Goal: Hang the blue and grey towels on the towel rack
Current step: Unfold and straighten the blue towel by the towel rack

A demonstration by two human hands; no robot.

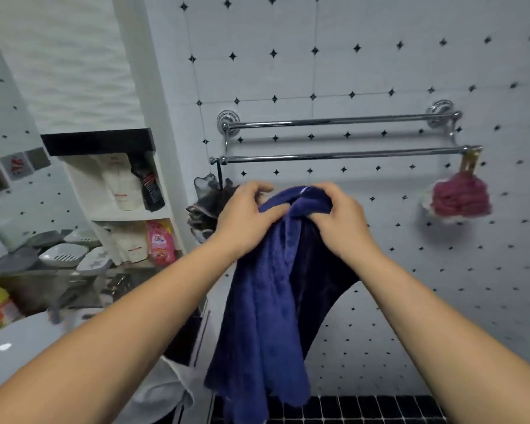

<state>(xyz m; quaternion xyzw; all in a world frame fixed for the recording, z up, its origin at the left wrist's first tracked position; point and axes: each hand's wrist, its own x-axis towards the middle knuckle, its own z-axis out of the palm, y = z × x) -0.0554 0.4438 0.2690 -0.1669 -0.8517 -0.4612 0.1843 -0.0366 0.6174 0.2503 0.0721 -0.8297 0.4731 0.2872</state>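
Blue towel point(266, 301) is hanging bunched from both hands, just below the chrome towel rack point(343, 154); left hand point(245, 215) and right hand point(340, 218) are gripping its top with curled fingers.

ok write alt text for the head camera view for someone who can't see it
The left hand and right hand grip the bunched top of a blue towel just below a chrome two-bar towel rack on a tiled wall. A grey towel hangs from the lower bar's left end, a pink bath sponge from its right.
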